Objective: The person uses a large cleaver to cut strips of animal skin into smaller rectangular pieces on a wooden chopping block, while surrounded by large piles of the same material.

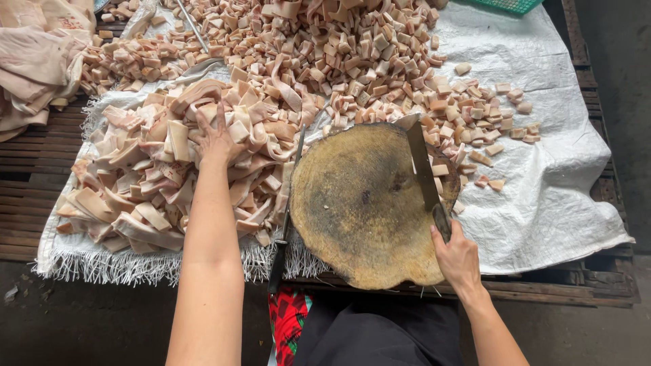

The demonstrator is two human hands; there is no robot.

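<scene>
Left hand [215, 139] lies open on the pile of strips [169, 176], left of the block [366, 203]. Right hand [458, 257] grips the knife [424, 169], resting on the block. Strips look soft, floppy and slippery; grab one mid-length.

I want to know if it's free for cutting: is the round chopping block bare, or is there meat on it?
Bare. The chopping block carries only the knife held by the right hand; the left hand rests on the strips beside it.

- One head-worn view, looking steeply down from above the person's lap.
- It faces forward across the round chopping block [369, 203] and white sheet [542, 203].
- Close range, arm's reach.
</scene>
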